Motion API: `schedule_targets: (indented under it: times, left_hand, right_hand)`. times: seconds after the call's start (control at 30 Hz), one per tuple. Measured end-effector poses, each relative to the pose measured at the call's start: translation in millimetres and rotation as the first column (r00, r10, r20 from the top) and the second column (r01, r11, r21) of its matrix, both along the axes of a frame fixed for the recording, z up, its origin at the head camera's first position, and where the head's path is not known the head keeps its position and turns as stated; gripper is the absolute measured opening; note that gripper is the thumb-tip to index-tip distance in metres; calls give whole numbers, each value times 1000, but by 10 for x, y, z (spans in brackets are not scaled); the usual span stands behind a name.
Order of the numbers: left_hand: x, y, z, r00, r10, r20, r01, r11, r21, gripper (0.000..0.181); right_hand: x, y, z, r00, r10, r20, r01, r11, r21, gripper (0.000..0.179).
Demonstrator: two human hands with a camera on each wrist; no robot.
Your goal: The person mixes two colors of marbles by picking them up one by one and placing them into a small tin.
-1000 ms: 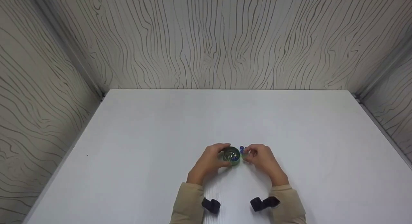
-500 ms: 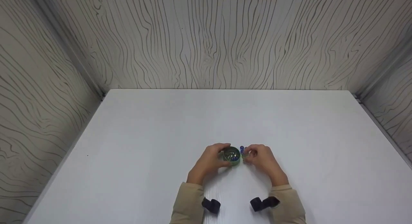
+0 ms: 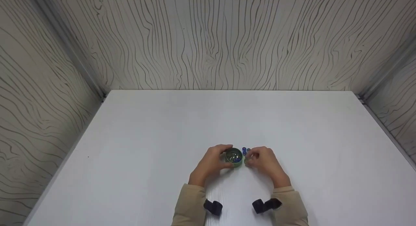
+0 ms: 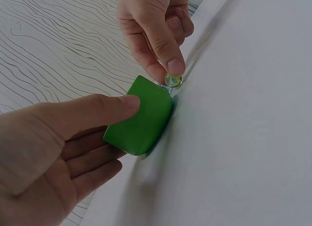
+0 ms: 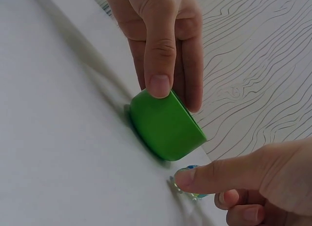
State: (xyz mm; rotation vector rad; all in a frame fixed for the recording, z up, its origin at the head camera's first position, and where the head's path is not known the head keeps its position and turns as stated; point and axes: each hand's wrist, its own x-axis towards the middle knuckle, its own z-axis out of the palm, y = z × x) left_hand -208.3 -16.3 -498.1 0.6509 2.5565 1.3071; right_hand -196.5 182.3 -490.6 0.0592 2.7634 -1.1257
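A green cup (image 5: 165, 131) stood on the white table (image 3: 146, 128), holding blue and clear marbles (image 3: 235, 160) in its bottom; how many could not be made out. The left hand (image 3: 211, 161) grasped it from the side, thumb on the near wall and fingers behind. Just beyond the other side of the cup, loose blue marbles (image 3: 244, 151) lay on the tabletop. There the bent thumb and forefinger of the right hand (image 3: 266, 162) touched a clear, yellow-green marble (image 4: 172, 80), though I could not tell whether they gripped it. Pale walls (image 3: 208, 41) with dark wood-grain lines rose behind the table and at both sides. The cup's round mouth faced up, its axis standing upright from the tabletop
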Motion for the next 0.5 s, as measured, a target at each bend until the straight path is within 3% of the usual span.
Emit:
schedule_targets:
  times: [0.5]
  left_hand:
    - [-3,-2,15,1000,8,27,-8,1000,-8,61]
  right_hand:
    - [-1,-7,-29,1000,-15,4,15,1000,5,13]
